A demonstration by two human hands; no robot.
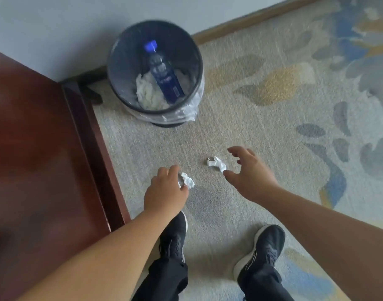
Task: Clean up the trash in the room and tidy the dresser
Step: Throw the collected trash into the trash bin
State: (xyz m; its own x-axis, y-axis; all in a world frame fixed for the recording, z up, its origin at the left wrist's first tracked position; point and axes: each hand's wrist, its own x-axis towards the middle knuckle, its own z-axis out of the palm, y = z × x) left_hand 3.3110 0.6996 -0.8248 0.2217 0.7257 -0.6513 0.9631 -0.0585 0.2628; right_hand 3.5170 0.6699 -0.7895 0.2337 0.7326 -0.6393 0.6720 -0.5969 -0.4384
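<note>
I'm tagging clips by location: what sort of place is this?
Likely a hotel room or bedroom: patterned fitted carpet, a small lined waste bin by the wall, and dark red wooden furniture, perhaps the dresser. The left hand grips a crumpled tissue.

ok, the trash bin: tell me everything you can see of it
The trash bin is round, dark grey and plastic-looking. It stands upright on the carpet close to the wall, beside the red-brown wooden furniture. A clear liner folds over its rim and bunches at the front. Inside, a blue-capped bottle leans cap-up on crumpled white paper. The left hand and right hand are both apart from it.
</note>
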